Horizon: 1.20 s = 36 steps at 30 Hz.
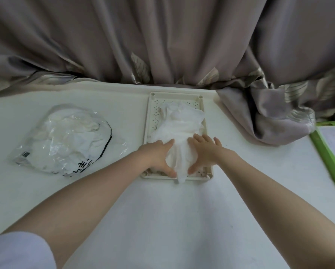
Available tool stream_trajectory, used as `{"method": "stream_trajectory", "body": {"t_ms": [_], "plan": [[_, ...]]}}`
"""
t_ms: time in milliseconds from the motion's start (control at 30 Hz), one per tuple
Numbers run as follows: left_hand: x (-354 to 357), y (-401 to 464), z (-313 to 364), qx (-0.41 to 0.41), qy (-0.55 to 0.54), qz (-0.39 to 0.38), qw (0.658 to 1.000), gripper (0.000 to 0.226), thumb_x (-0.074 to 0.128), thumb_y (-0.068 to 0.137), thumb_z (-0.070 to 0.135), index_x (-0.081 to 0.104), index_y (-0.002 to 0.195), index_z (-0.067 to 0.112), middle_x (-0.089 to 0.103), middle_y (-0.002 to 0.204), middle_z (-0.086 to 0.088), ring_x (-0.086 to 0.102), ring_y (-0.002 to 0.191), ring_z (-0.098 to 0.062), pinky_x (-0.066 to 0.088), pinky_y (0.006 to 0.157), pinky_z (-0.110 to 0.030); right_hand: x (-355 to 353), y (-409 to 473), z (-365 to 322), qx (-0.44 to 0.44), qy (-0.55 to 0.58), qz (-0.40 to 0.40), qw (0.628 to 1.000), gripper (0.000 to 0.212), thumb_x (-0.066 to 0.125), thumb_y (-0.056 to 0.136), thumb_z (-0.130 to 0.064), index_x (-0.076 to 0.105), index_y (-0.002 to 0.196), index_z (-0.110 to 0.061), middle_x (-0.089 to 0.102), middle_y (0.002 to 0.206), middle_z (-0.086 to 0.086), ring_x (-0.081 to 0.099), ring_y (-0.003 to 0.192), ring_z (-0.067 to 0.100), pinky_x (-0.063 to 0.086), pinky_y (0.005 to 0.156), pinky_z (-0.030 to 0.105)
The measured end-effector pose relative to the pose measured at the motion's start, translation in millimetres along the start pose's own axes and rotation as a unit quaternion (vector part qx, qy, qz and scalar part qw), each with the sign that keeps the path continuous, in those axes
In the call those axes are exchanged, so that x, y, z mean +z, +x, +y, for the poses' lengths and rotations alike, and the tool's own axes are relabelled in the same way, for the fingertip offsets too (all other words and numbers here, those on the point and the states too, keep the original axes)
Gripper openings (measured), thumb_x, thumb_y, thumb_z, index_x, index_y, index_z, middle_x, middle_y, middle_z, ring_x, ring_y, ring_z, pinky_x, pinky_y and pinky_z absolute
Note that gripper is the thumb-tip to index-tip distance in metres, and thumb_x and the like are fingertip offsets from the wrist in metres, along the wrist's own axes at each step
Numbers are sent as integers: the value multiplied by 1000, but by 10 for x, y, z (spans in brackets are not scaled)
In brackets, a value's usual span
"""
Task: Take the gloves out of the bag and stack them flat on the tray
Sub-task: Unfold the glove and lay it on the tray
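Both hands — left hand (159, 153) and right hand (203, 150) — are pressing flat, fingers spread, on white gloves (179, 121) stacked in the tray (150, 113), hiding its near half; bag (65, 135) lettering is lying creased — unreadable.

- I have one view only, from a wide-angle camera on my head, so no second view shares the scene.
- It looks forward and steeply down over the white bench (162, 220).
- My two bare forearms run in from the bottom corners and meet near the middle of the frame.
- The cream perforated plastic tray (150, 113) sits close, just past centre.
- The grey-brown pleated curtain (162, 35) fills the top, bowed by the lens.
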State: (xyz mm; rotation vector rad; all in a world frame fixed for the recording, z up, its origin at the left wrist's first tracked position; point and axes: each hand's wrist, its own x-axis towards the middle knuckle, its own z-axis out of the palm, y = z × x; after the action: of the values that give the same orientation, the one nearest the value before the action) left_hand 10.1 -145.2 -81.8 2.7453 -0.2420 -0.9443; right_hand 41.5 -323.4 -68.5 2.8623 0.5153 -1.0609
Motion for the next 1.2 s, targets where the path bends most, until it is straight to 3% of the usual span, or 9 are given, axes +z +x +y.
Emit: {"method": "stream_trajectory", "body": {"t_ms": [133, 233, 367, 467, 633, 767, 900, 1033, 1200], "plan": [[-64, -244, -233, 70, -34, 52, 996, 81, 61, 81, 54, 17, 147, 40, 35, 131, 8, 50, 101, -12, 43, 81, -27, -316, -161, -300, 30, 29, 40, 998, 62, 48, 89, -28, 29, 147, -23, 16, 156, 3, 16, 143, 28, 24, 112, 43], [-69, -472, -597, 85, -79, 115, 987, 66, 56, 90, 39, 23, 147, 34, 39, 133, 5, 48, 102, -13, 41, 85, -27, -461, -243, -693, 26, 122, 95, 988, 45, 39, 90, -21, 48, 134, -20, 37, 142, 6, 45, 123, 29, 42, 93, 37], [-77, -780, -1105, 63, -66, 325, 941, 36, 48, 87, 28, 64, 116, 13, 52, 129, -11, 43, 121, -30, 40, 99, -46, -413, -206, -1299, -66, 195, 211, 955, 30, 43, 87, -8, 66, 106, -11, 57, 114, 9, 58, 97, 28, 51, 83, 38], [-109, -991, -1478, 1, -8, 449, 893, 23, 54, 80, 16, 71, 96, 11, 43, 141, -18, 30, 130, -31, 28, 102, -55, -346, -88, -1750, -132, 198, 215, 947, 28, 43, 87, -5, 68, 100, -9, 61, 109, 10, 58, 98, 27, 49, 83, 36], [-166, -1186, -2004, -129, -3, 319, 939, 47, 63, 86, 24, 53, 131, 32, -16, 157, -5, -10, 144, -31, 0, 115, -43, -143, 251, -2376, -152, 230, 173, 946, 24, 46, 93, -10, 68, 101, -5, 67, 106, 11, 60, 101, 29, 49, 86, 39], [-135, -1189, -2228, -125, 20, 241, 962, 74, 66, 84, 35, 26, 146, 36, -30, 153, -4, -19, 143, -29, -3, 116, -44, -56, 410, -2710, -141, 284, 148, 937, 35, 49, 98, -24, 53, 130, -9, 63, 119, 9, 56, 111, 24, 44, 91, 32], [-129, -1167, -2353, -84, 27, 230, 969, 78, 66, 84, 35, 20, 148, 37, -31, 153, -4, -19, 143, -28, -3, 116, -44, -49, 574, -2941, -85, 305, 144, 938, 47, 48, 98, -27, 38, 141, -11, 60, 120, 12, 55, 113, 27, 46, 90, 36], [-128, -1126, -2409, -60, 27, 220, 973, 77, 65, 85, 33, 21, 147, 35, -31, 153, -4, -19, 143, -27, -3, 115, -43, -88, 679, -2999, -19, 341, 157, 927, 12, 54, 94, -23, 55, 86, -14, 57, 85, 2, 55, 77, 21, 43, 66, 29], [-111, -1084, -2460, -49, 25, 217, 975, 76, 64, 86, 34, 21, 148, 32, -28, 154, -5, -16, 143, -28, -1, 115, -43, -145, 598, -2912, -28, 365, 202, 909, 27, 63, 87, -18, 53, 62, -15, 48, 60, -8, 46, 59, 10, 37, 56, 26]]}}
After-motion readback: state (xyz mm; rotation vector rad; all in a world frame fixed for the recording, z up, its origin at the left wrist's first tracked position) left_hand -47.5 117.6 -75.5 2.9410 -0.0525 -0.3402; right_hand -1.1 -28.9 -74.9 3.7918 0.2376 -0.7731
